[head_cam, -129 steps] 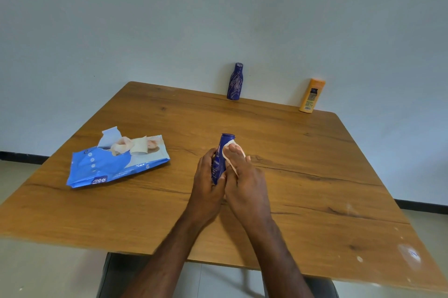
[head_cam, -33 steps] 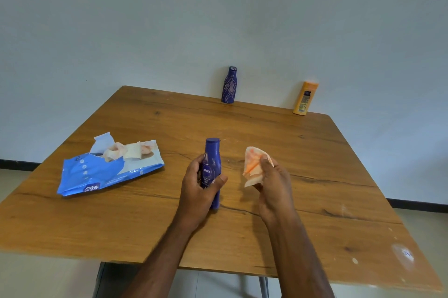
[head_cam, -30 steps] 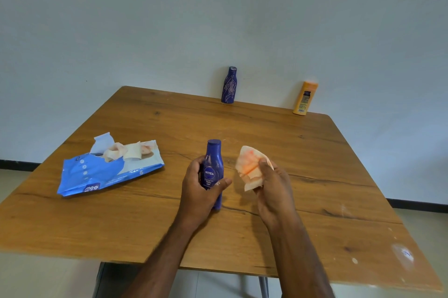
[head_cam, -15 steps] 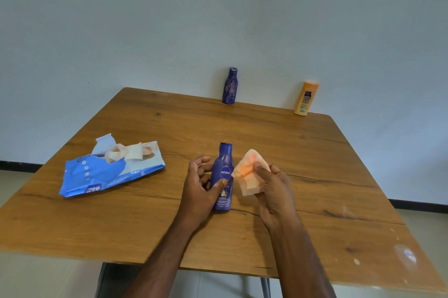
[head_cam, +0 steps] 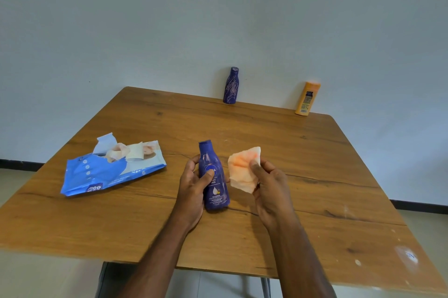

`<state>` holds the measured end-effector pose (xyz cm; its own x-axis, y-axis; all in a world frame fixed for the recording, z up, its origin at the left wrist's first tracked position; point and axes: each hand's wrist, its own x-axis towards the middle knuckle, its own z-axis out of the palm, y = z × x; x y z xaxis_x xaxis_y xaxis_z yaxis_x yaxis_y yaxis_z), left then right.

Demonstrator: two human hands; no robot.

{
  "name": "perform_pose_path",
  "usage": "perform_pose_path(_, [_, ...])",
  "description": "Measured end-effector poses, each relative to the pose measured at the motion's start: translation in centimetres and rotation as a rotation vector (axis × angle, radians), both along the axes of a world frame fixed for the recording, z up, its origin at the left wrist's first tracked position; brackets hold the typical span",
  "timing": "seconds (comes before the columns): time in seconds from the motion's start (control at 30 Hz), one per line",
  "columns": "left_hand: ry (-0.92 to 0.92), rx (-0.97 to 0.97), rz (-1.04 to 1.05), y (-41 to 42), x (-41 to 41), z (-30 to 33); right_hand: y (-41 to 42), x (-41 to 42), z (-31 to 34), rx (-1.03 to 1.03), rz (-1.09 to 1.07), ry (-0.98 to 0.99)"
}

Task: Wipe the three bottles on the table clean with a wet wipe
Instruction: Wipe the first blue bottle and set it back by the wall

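My left hand (head_cam: 192, 186) grips a dark blue lotion bottle (head_cam: 213, 177) that stands on the wooden table (head_cam: 315, 176), its label facing me. Just to its right, my right hand (head_cam: 271, 185) pinches a white wet wipe (head_cam: 243, 169) stained orange, held a little apart from the bottle. A second dark blue bottle (head_cam: 231, 85) with pale scribbles stands at the table's far edge against the wall. An orange bottle (head_cam: 307, 98) stands farther right along that edge.
A blue wet-wipe pack (head_cam: 106, 171) lies open at the left of the table, with wipes sticking out of its top. The wall rises right behind the far edge. White smudges mark the table's near right corner (head_cam: 409, 255).
Earlier my right hand rubbed the wipe on the bottle's cap. Since then it has pulled away to the right, showing the stained wipe, and my left hand has turned the bottle's label toward me.
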<state>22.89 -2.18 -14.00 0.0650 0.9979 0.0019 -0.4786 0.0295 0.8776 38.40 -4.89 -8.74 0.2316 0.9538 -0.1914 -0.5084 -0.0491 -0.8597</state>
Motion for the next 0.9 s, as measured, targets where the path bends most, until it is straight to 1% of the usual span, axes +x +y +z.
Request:
perform_pose_path(0.03, [0.018,0.009,0.002,0.0,0.0,0.0,0.1,-0.3,-0.1,0.026,-0.034,-0.049])
perform_pose_path(0.07, [0.037,0.017,0.005,-0.1,0.0,0.0,0.2,-0.6,-0.1,0.060,-0.087,-0.155])
perform_pose_path(0.13, [0.091,0.030,0.022,-0.2,0.0,0.1,0.4,-1.3,0.0,0.145,-0.220,-0.482])
perform_pose_path(0.2, [0.152,0.058,0.051,-0.3,0.1,0.0,0.3,-2.2,0.1,0.227,-0.245,-0.726])
perform_pose_path(0.27, [0.227,0.092,0.067,-0.4,0.2,-0.1,0.3,-3.3,0.1,0.269,-0.158,-0.930])
perform_pose_path(0.37, [0.304,0.124,0.021,-0.7,0.5,0.0,0.3,-4.7,-0.3,0.310,-0.007,-1.235])
perform_pose_path(0.47, [0.325,0.123,0.018,-0.8,0.5,-0.1,0.0,-5.6,-0.5,0.342,0.124,-1.439])
perform_pose_path(0.5, [0.333,0.123,0.026,-0.8,0.5,-0.2,0.0,-5.6,-0.6,0.355,0.150,-1.463])
perform_pose_path(0.53, [0.343,0.127,0.033,-0.8,0.4,-0.2,0.0,-5.5,-0.7,0.365,0.151,-1.440])
perform_pose_path(0.67, [0.437,0.217,0.081,-0.8,0.4,0.1,0.0,-4.0,-0.9,0.305,-0.008,-1.148])
perform_pose_path(0.73, [0.448,0.240,0.078,-0.8,0.4,0.2,0.2,-3.7,-0.9,0.246,-0.010,-1.021])
perform_pose_path(0.83, [0.474,0.264,0.056,-0.8,0.4,0.1,0.9,-3.7,-0.6,0.147,0.015,-0.766])
perform_pose_path(0.9, [0.494,0.282,0.056,-1.0,0.5,0.1,1.1,-3.7,-0.3,0.127,0.004,-0.751])
